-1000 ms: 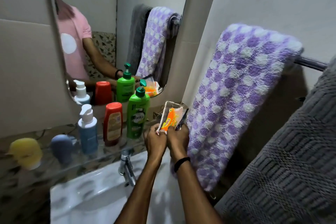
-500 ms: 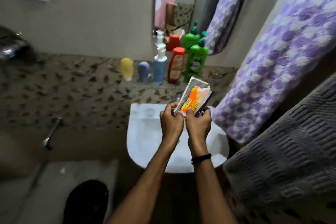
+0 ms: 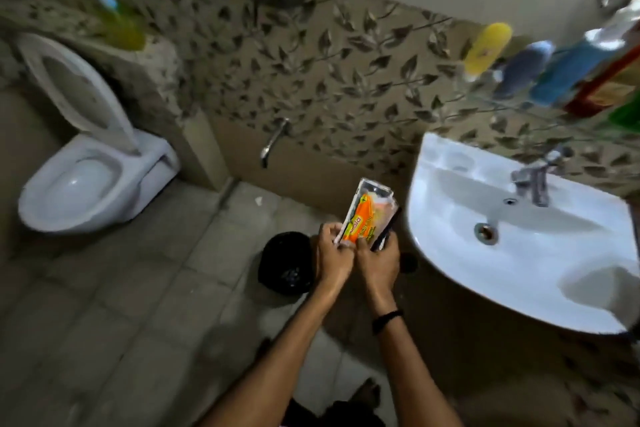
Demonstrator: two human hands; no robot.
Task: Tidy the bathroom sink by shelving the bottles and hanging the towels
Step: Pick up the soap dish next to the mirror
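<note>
Both hands hold a bundle of empty wrappers point(image 3: 369, 218), orange and white with a clear packet behind, upright above the floor left of the sink point(image 3: 460, 191). My left hand point(image 3: 330, 258) pinches the bundle's lower left edge. My right hand point(image 3: 377, 262) grips its lower right, together with a dark flat item. On the glass shelf at the far right, blurred, stand a yellow bottle point(image 3: 486, 45), a grey-blue bottle point(image 3: 523, 68), a blue bottle point(image 3: 568, 74) and a red bottle point(image 3: 609, 87). No towels are in view.
A black bin point(image 3: 285, 269) with a dark liner stands on the tiled floor just below and left of my hands. A white toilet point(image 3: 86, 180) with its lid up is at the left. A wall tap point(image 3: 273, 142) and the sink's faucet point(image 3: 535, 180) stick out.
My view has swung left and down from the shelf and towels to the floor. Both hands carried the wrappers away from the shelf, now beside the sink above the bin.
</note>
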